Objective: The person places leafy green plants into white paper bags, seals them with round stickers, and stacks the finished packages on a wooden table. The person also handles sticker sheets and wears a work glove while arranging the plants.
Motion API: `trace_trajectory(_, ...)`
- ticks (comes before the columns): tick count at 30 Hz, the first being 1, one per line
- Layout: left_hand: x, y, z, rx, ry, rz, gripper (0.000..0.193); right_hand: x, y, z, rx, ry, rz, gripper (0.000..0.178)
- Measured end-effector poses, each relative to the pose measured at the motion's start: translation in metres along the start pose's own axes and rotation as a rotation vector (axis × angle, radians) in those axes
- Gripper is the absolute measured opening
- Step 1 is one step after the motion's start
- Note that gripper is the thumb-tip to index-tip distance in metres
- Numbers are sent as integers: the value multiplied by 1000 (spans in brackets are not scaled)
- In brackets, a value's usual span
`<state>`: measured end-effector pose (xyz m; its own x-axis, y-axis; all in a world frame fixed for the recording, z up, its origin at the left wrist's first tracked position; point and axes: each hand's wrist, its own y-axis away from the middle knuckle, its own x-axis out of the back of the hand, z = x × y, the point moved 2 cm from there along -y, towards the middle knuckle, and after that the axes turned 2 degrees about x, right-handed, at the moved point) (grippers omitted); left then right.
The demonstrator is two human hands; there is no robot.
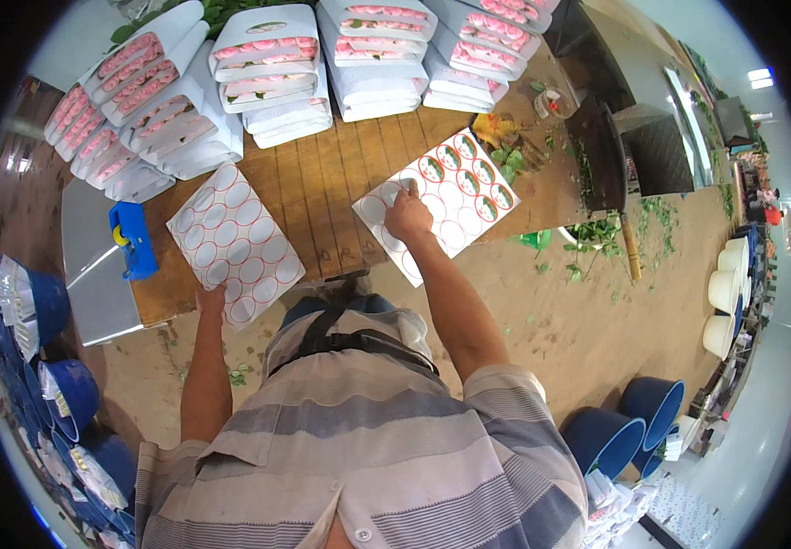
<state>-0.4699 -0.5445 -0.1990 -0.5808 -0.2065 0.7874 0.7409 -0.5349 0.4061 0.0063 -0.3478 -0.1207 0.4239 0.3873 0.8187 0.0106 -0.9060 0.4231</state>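
Observation:
Two white sheets of round stickers lie on the wooden table in front of me. The left sticker sheet (235,240) carries rows of blank, red-ringed circles and reaches over the table's near edge. My left hand (211,298) grips its near lower edge, the fingers mostly hidden beneath it. On the right sticker sheet (450,240), several printed round stickers (469,181) in green, red and white fill the far right part, and the rest shows bare circles. Resting on that sheet's left part is my right hand (409,218), index finger stretched out onto a circle; its other fingers show poorly.
Stacked white-wrapped bundles of pink roses (267,69) line the table's far side. A blue tape dispenser (132,240) stands at the left. Leaf scraps (507,163) and a wooden-handled tool (631,247) are at the right. Blue buckets (604,439) stand on the floor.

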Motion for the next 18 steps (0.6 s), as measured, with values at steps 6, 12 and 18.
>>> trace_trajectory(6,-11,-10,-13,-34,-2,51,96,20,1,18,48,-58,-38,51)
trace_trajectory(12,-21,-22,-31,-39,55,46,99,23,21,50,-99,6,116,45)
trace_trajectory(18,-17,-19,-27,-80,-42,111,95,6,18,54,-104,14,71,50)
